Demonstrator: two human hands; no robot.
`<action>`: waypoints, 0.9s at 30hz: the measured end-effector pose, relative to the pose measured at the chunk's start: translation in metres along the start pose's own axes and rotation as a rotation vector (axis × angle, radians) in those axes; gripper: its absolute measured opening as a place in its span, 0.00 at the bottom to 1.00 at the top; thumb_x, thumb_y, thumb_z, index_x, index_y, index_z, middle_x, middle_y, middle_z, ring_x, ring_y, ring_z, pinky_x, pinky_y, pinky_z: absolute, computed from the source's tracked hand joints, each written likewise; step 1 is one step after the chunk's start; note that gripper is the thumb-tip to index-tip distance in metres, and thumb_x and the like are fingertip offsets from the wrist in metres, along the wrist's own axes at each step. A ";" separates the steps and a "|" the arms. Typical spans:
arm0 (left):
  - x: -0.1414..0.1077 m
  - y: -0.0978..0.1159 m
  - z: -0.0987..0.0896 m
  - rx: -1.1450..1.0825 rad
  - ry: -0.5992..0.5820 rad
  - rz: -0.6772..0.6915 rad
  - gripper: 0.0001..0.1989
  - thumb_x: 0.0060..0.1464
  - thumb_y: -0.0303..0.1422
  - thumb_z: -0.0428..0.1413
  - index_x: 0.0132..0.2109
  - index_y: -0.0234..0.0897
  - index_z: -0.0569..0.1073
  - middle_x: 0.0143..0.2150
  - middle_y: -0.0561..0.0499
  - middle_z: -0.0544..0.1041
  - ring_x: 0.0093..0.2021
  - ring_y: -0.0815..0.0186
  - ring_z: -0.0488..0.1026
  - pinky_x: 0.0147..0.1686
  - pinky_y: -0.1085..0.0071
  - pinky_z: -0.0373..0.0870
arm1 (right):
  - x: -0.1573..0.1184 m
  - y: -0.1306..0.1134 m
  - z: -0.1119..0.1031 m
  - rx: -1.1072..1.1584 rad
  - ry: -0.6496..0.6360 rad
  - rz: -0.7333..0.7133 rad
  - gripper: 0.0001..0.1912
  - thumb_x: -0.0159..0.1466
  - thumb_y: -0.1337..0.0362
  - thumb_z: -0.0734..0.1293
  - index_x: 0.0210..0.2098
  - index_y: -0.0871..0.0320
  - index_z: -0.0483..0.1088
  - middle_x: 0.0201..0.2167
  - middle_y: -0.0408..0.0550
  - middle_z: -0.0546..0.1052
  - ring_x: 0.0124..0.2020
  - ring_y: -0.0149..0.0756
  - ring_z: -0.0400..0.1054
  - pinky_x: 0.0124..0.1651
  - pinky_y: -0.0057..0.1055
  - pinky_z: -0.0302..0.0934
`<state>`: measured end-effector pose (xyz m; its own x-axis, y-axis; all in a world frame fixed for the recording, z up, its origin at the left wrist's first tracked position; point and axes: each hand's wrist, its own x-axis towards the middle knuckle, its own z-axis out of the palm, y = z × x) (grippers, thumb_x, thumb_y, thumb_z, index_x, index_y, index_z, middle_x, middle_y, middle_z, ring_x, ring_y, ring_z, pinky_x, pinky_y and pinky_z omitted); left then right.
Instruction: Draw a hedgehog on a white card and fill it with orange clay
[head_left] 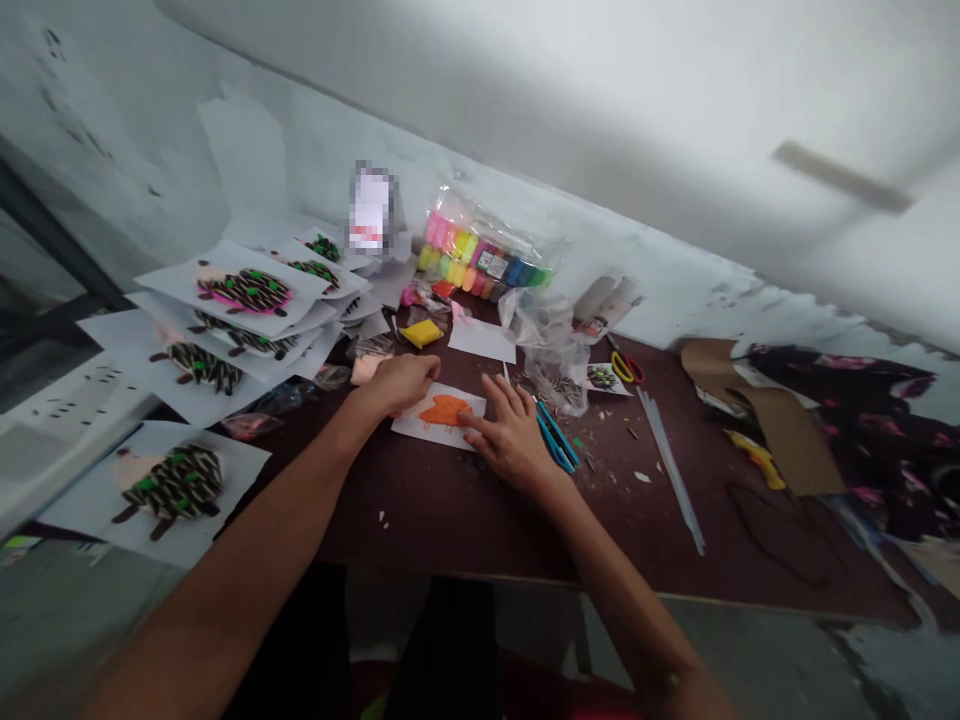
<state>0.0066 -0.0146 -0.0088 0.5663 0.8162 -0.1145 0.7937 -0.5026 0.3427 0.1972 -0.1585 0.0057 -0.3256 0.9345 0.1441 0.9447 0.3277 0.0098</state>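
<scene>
My right hand (510, 437) presses its spread fingertips on a flat orange clay shape (444, 410), which lies on a small white paper card (427, 425). My left hand (401, 385) rests just above the card, its fingers curled and its palm turned down. A peach clay lump (366, 369) sits under the left wrist side, touching or nearly touching that hand. Teal-handled scissors (556, 437) lie just right of my right hand. A yellow clay block (421, 334) lies beyond my left hand.
Several paper sheets with seed-covered clay hedgehogs (244, 292) are stacked at the left of the dark brown table (450, 525). A plastic bag of colored clay bars (480, 250) stands behind. Sunflower seed husks, red-yellow scissors (626, 367), a long white strip (670, 468), and brown cardboard (772, 415) lie right.
</scene>
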 end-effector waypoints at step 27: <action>0.001 0.000 0.000 0.024 -0.020 0.003 0.12 0.58 0.32 0.46 0.45 0.43 0.72 0.44 0.47 0.80 0.43 0.57 0.75 0.35 0.68 0.62 | -0.004 0.008 0.026 0.141 0.185 0.095 0.17 0.71 0.56 0.59 0.55 0.44 0.73 0.69 0.48 0.57 0.71 0.50 0.44 0.67 0.54 0.43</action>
<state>0.0071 -0.0136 -0.0089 0.5727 0.8090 -0.1322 0.7971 -0.5119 0.3202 0.2054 -0.1563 -0.0208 -0.2112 0.9247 0.3169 0.9519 0.2682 -0.1483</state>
